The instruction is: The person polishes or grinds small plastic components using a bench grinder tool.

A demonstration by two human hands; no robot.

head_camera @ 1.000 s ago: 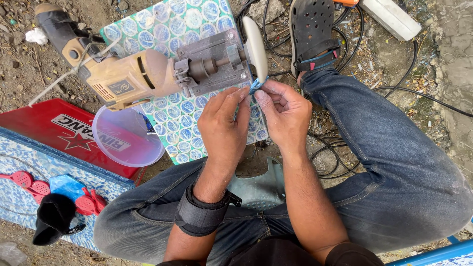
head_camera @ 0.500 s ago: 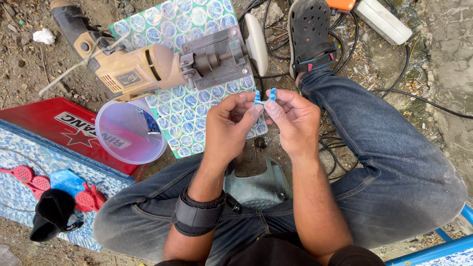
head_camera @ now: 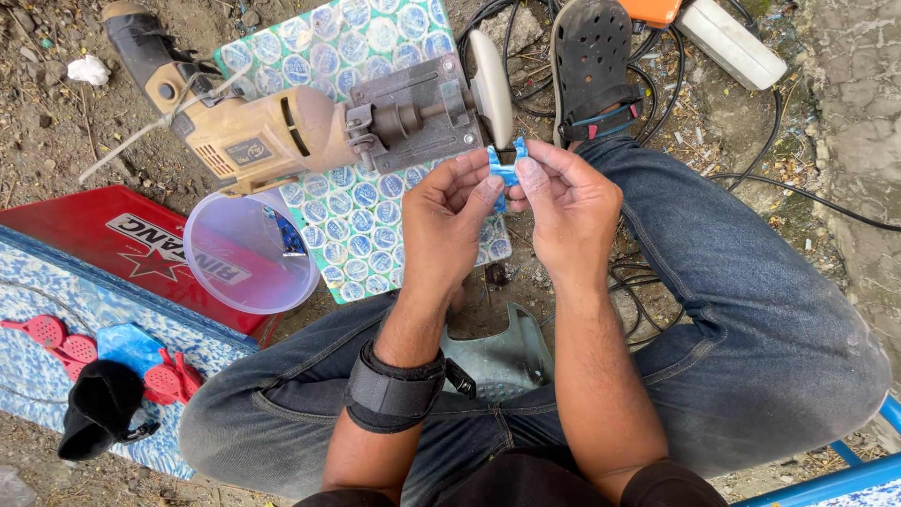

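Both hands pinch one small blue plastic piece [head_camera: 508,164] between their fingertips. My left hand [head_camera: 453,217], with a black wrist strap on its forearm, holds the piece's left side. My right hand [head_camera: 565,205] holds its right side. The piece hangs just below a pale grinding wheel [head_camera: 492,86] without touching it. The wheel sits on a grey metal bracket [head_camera: 413,113], driven by a dusty yellow electric drill [head_camera: 246,132]. The drill lies on a patterned blue-green sheet [head_camera: 375,211].
A clear round plastic tub [head_camera: 250,252] stands left of the hands. Red and blue plastic pieces [head_camera: 56,340] and a black cloth [head_camera: 101,406] lie on a patterned mat. Black cables [head_camera: 798,192], a white power strip [head_camera: 732,42] and my sandalled foot [head_camera: 591,66] are at the upper right.
The hands have drawn the blue piece back from the grinding wheel's edge and now hold it up between both sets of fingertips. The view has shifted slightly.
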